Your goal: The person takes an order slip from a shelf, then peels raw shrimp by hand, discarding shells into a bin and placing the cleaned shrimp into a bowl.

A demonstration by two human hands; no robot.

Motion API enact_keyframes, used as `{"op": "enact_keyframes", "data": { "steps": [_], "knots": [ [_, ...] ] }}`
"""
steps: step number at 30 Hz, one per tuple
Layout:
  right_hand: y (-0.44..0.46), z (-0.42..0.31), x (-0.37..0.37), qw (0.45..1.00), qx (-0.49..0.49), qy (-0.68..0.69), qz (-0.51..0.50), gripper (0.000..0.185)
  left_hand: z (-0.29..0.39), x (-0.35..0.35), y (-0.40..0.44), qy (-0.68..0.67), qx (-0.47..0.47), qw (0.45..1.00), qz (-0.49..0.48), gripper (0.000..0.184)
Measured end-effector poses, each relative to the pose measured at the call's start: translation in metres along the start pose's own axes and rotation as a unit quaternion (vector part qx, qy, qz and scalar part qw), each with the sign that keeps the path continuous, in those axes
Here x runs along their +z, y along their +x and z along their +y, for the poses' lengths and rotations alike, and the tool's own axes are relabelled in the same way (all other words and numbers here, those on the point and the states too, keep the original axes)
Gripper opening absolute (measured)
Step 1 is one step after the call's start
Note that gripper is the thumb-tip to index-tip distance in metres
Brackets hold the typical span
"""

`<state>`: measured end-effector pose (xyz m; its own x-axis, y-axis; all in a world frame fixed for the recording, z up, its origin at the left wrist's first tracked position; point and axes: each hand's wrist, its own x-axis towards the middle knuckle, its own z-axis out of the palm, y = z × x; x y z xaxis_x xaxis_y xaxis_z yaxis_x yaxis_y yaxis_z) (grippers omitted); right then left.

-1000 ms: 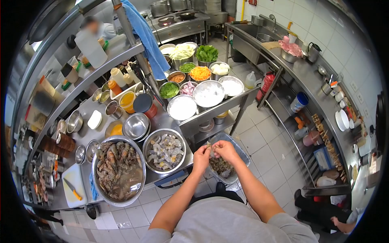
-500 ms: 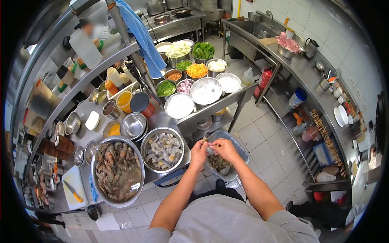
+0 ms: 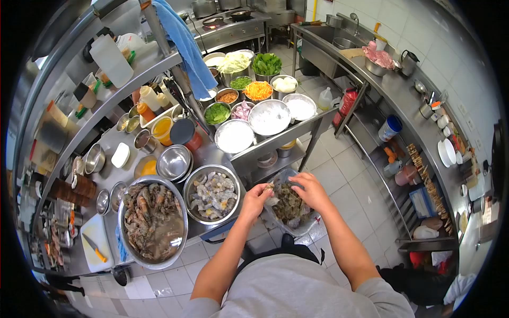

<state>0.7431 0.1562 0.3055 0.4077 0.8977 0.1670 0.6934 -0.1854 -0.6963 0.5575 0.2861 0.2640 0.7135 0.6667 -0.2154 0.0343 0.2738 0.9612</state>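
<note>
My left hand [image 3: 256,199] pinches a small greyish shrimp [image 3: 272,201] at the left edge of a clear plastic bin. Shells and heads lie in the bin [image 3: 313,225]. Over its right side is my right hand [image 3: 310,190], its fingers apart, with nothing visible in them. A steel bowl of peeled shrimp [image 3: 213,197] stands on the counter left of my hands. Beside it, a larger oval basin [image 3: 184,233] contains whole shrimp [image 3: 146,212] in cloudy water.
A cutting board [image 3: 90,233] with a knife [image 3: 95,248] lies at the left. Containers of chopped vegetables [image 3: 259,90] and white-filled bowls [image 3: 269,118] stand ahead. A blue cloth [image 3: 191,53] hangs from the shelf. At lower right a person [image 3: 419,283] is partly visible.
My hands have separated; my right hand has moved right and opened over the bin, while my left keeps the shrimp. The person behind the upper left shelf has mostly gone from sight.
</note>
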Motion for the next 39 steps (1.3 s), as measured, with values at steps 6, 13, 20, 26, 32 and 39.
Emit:
{"op": "enact_keyframes", "data": {
  "steps": [6, 13, 20, 26, 32, 39],
  "knots": [
    [0.025, -0.03, -0.004, 0.98, -0.173, -0.028, -0.094, 0.021, 0.028, -0.006, -0.007, 0.242, 0.031, 0.966, -0.08, 0.027],
    [0.027, -0.039, 0.011, 0.94, -0.279, -0.131, -0.143, 0.011, 0.053, -0.018, -0.016, 0.382, 0.005, 0.912, -0.148, 0.028],
    [0.022, -0.034, 0.035, 0.932, -0.328, -0.133, -0.083, 0.014, 0.048, -0.027, -0.015, 0.413, 0.054, 0.891, -0.182, 0.029],
    [0.025, -0.014, 0.047, 0.969, -0.211, -0.005, -0.131, 0.014, 0.037, -0.023, -0.021, 0.49, 0.194, 0.837, -0.144, 0.021],
    [0.026, 0.001, 0.042, 0.925, 0.153, 0.265, -0.224, 0.016, 0.045, -0.011, -0.032, 0.53, 0.307, 0.788, -0.065, 0.015],
    [-0.002, 0.076, 0.057, 0.943, 0.218, 0.237, -0.078, 0.017, 0.006, -0.037, -0.033, -0.001, -0.024, 1.0, 0.002, 0.015]
  ]
}}
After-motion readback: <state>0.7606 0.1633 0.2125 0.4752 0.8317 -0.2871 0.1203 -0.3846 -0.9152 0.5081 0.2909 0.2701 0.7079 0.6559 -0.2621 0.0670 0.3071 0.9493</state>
